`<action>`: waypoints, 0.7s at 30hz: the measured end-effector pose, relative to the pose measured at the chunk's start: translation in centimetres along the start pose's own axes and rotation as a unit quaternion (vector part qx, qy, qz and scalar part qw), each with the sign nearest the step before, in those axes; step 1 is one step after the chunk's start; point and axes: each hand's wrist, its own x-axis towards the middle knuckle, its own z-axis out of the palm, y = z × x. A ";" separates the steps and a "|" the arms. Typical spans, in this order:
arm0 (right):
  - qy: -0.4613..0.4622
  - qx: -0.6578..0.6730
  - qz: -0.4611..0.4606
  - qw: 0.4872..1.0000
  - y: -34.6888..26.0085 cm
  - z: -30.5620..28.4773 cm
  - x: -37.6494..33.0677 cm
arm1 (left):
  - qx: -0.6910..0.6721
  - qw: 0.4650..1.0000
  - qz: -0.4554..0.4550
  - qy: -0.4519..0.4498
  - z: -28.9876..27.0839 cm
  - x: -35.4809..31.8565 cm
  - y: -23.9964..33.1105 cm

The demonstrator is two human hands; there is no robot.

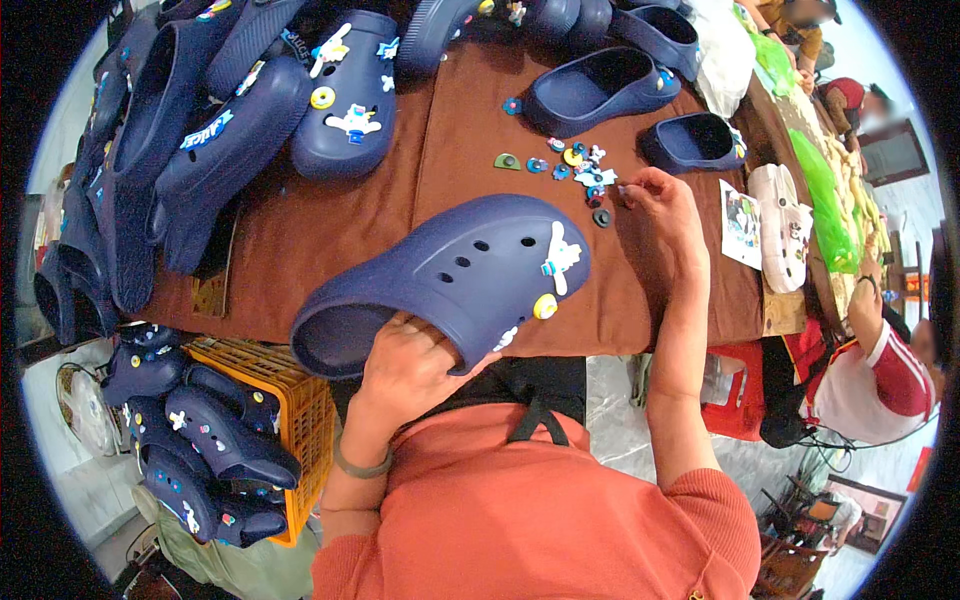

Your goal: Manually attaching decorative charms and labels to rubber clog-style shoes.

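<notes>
A navy blue clog (pixel 440 265) with round holes is tilted over the near edge of the table. My left hand (pixel 410 360) reaches into its opening and grips it, with some fingers hidden inside. A white character charm (pixel 560 252) and a yellow ring charm (pixel 545 306) sit on its upper. To its right, my right hand (pixel 665 205) is held in a pinch over the table, with a small shoe charm (pixel 624 194) at the fingertips, its design too small to make out. Beside those fingers lies a small pile of loose charms (pixel 580 170), some showing dark round backs.
Navy clogs (pixel 215 130) are heaped at the left of the brown cloth (pixel 460 130); more stand at the back. A white clog (pixel 783 230) and a printed sheet (pixel 741 225) lie at right. An orange crate (pixel 310 420) of clogs stands lower left. Other people sit at right.
</notes>
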 end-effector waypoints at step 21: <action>0.022 0.129 -0.103 0.986 -6.2 2.2 -2.5 | -0.010 1.000 -0.002 0.002 -0.1 -0.4 -0.4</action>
